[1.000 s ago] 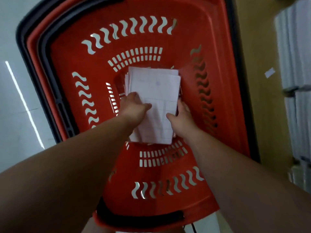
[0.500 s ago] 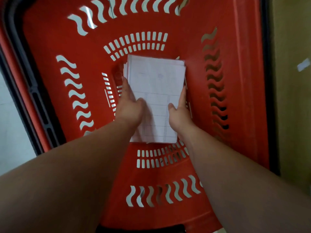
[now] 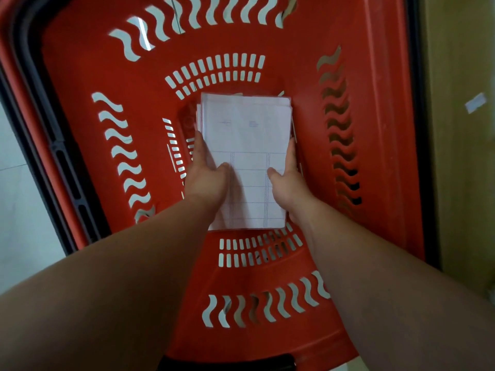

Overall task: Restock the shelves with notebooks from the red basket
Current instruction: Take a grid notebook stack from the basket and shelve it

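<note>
A stack of white notebooks (image 3: 247, 135) with faint ruled tables on the top cover lies at the bottom of the red basket (image 3: 375, 129). My left hand (image 3: 206, 175) grips the stack's left edge, thumb on top. My right hand (image 3: 288, 180) grips its right edge, thumb on the cover, fingers along the side. Both forearms reach down into the basket. The shelves are out of view.
The basket has a black rim and handle (image 3: 64, 167) and slotted walls. Pale tiled floor (image 3: 16, 210) lies to the left. A tan wooden panel (image 3: 460, 170) with a small white label (image 3: 475, 103) stands to the right.
The view has closed in on the basket and the shelf stacks at the right have left the frame. Both hands have slid along the stack's sides to clasp its edges.
</note>
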A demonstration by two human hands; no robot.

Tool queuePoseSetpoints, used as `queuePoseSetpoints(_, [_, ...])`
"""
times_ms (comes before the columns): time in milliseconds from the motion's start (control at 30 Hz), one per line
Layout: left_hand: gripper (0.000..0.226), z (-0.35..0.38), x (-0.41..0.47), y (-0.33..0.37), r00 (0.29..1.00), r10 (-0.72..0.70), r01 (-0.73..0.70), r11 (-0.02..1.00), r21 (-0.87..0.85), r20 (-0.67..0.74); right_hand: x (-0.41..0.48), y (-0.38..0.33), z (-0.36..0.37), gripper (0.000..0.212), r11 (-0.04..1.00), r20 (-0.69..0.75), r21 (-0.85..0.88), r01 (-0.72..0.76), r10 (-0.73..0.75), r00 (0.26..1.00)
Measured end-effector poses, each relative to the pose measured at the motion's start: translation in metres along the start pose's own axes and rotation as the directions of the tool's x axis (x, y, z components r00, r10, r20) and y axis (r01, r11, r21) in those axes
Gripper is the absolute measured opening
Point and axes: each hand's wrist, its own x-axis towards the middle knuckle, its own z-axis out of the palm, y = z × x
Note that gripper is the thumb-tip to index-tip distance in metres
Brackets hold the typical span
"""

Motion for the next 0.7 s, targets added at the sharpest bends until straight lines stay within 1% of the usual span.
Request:
queuePoseSetpoints(133, [0.100, 0.007, 0.001, 0.001, 0.999, -0.004, 0.000, 0.997, 0.078, 0.047, -0.003, 0.001, -0.003, 0.080, 0.999, -0.002, 0.035, -0.020, 0.020, 1.000])
queuePoseSetpoints(200, [0.101, 0.010, 0.002, 0.001, 0.999, -0.012, 0.007, 0.996, 0.091, 0.052, -0.005, 0.001, -0.005, 0.079, 0.999, -0.006, 0.033, -0.030, 0.030, 1.000])
queuePoseSetpoints(300, [0.097, 0.009, 0.002, 0.002, 1.000, 0.000, -0.002, 0.994, 0.112, 0.017, -0.019, -0.010, -0.001, 0.082, 0.998, -0.076, -0.054, -0.015, 0.011, 0.997])
queuePoseSetpoints(367, [0.094, 0.007, 0.003, 0.001, 1.000, 0.002, -0.004, 0.995, 0.098, 0.028, -0.024, -0.013, 0.001, 0.082, 0.997, -0.121, -0.080, -0.005, -0.005, 0.993])
queuePoseSetpoints(500, [0.092, -0.005, 0.000, 0.005, 0.995, -0.029, 0.024, 0.998, 0.051, 0.096, -0.033, -0.015, -0.006, 0.077, 1.000, -0.140, 0.017, 0.012, -0.010, 0.990])
queuePoseSetpoints(600, [0.088, -0.015, -0.001, 0.012, 0.978, -0.050, 0.050, 0.999, 0.005, 0.202, -0.040, -0.019, -0.016, 0.073, 0.994, -0.117, 0.111, -0.003, 0.016, 0.993])
queuePoseSetpoints(667, [0.082, -0.020, -0.003, 0.016, 0.970, -0.066, 0.067, 0.998, 0.004, 0.236, -0.046, -0.023, -0.021, 0.072, 0.992, -0.090, 0.124, 0.002, 0.010, 0.996])
queuePoseSetpoints(700, [0.079, -0.022, -0.004, 0.019, 0.970, -0.073, 0.073, 0.997, 0.009, 0.231, -0.050, -0.028, -0.024, 0.072, 0.993, -0.074, 0.119, 0.015, -0.006, 0.997])
